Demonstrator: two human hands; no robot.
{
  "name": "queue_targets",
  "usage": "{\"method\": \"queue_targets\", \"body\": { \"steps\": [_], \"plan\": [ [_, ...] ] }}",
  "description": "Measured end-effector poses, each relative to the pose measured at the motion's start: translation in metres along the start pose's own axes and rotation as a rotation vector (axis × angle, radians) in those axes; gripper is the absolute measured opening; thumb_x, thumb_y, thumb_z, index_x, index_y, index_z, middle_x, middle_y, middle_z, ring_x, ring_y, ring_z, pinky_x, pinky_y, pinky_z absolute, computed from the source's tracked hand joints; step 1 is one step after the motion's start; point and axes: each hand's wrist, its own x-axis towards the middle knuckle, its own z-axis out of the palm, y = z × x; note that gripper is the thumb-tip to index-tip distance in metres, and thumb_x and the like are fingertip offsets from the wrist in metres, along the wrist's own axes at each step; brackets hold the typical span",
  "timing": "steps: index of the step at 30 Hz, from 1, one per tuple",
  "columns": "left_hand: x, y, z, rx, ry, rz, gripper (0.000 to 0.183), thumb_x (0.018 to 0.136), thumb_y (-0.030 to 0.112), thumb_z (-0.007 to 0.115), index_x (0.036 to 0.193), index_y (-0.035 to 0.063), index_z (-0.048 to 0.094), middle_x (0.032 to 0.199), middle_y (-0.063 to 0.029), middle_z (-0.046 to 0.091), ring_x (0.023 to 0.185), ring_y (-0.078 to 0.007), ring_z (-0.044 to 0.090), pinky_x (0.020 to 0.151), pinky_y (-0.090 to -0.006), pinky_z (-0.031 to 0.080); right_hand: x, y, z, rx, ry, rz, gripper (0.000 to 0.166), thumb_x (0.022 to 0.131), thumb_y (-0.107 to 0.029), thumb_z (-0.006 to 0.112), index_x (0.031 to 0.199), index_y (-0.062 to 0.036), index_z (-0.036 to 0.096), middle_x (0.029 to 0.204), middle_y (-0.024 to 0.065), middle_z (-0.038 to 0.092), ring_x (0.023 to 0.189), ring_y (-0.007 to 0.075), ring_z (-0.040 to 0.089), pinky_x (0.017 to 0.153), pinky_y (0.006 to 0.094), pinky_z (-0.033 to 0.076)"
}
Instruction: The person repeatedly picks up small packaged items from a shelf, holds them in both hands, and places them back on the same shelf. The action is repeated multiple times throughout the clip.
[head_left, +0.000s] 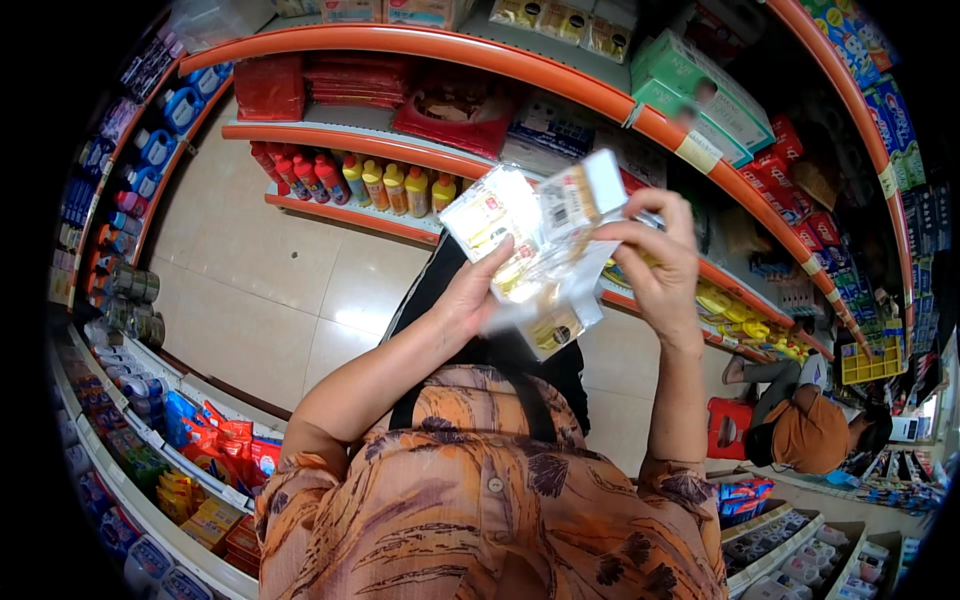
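Observation:
Several flat, clear-wrapped packets (491, 214) with yellow and red print lie in my left hand (476, 289), its thumb pressed over them. My right hand (656, 259) pinches the edge of another packet (577, 195), which bears a barcode and stands tilted beside the first ones. Below it, a further packet (553, 330) with a dark round mark hangs between the hands, partly blurred. What the packets contain cannot be told. Both hands are in front of my body, before the orange-edged shelf.
Orange-edged shelves (420, 154) curve ahead, with red and yellow bottles (375, 182) low down. Green boxes (701, 97) stand on the upper shelf. Shelves of bagged goods (225, 442) are at lower left. A person in an orange top (810, 435) sits at the right by a red stool (727, 427).

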Motion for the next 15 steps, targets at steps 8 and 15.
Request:
{"method": "queue_targets", "body": {
  "steps": [8, 15],
  "plan": [
    [0.001, -0.003, 0.002, 0.139, 0.01, 0.09, 0.051, 0.09, 0.032, 0.053, 0.13, 0.0057, 0.036, 0.126, -0.0115, 0.047, 0.117, -0.022, 0.047, 0.1, -0.0378, 0.04, 0.013, -0.004, -0.002, 0.361, -0.162, 0.362, 0.017, 0.086, -0.01, 0.057, 0.093, 0.0047, 0.061, 0.077, 0.0034, 0.06, 0.071, 0.0081, 0.054, 0.064, 0.0242, 0.043],
    [-0.009, -0.006, 0.013, -0.028, -0.112, 0.058, 0.068, 0.086, 0.047, 0.051, 0.137, 0.0081, 0.027, 0.135, -0.0121, 0.04, 0.126, -0.0266, 0.038, 0.107, -0.0426, 0.029, 0.005, 0.048, 0.046, 0.306, -0.235, 0.527, 0.022, 0.081, -0.015, 0.059, 0.091, 0.0043, 0.061, 0.076, 0.0135, 0.061, 0.068, 0.0159, 0.056, 0.065, 0.0298, 0.044]
  ]
}}
